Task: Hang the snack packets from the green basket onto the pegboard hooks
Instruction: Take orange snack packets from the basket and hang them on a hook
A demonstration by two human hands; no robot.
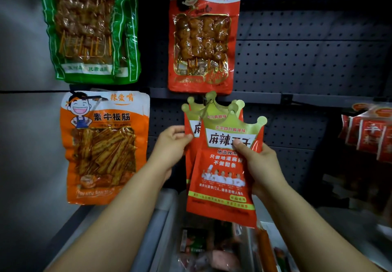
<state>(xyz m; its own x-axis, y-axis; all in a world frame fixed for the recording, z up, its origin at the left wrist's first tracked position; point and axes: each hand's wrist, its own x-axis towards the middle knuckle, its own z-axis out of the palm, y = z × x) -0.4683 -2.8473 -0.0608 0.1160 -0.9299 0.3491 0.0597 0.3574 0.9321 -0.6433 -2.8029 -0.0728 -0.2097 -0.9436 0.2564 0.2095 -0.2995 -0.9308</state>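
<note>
Upper left: green packet point(89, 28) w/ white stripes, brown skewers. Top centre: red-orange packet point(203, 38), cartoon face. Left: orange-white packet point(105, 146), grinning cartoon. Centre: red packets point(224, 172) w/ gold-green crown tops, white text. Pegboard point(307, 59) dark grey, dotted w/ holes.

Single head-worn wide-angle view, facing forward and slightly down, close to the pegboard point(307, 59), forearms entering from bottom edge

Rear crown-topped packet point(191, 131): mostly hidden behind front packet point(222, 176). Green packet point(89, 28): top cut off by frame edge. Basket contents point(207, 250): blurred, possibly snack packets. Right-hand packets point(369, 136): partly cropped.
</note>
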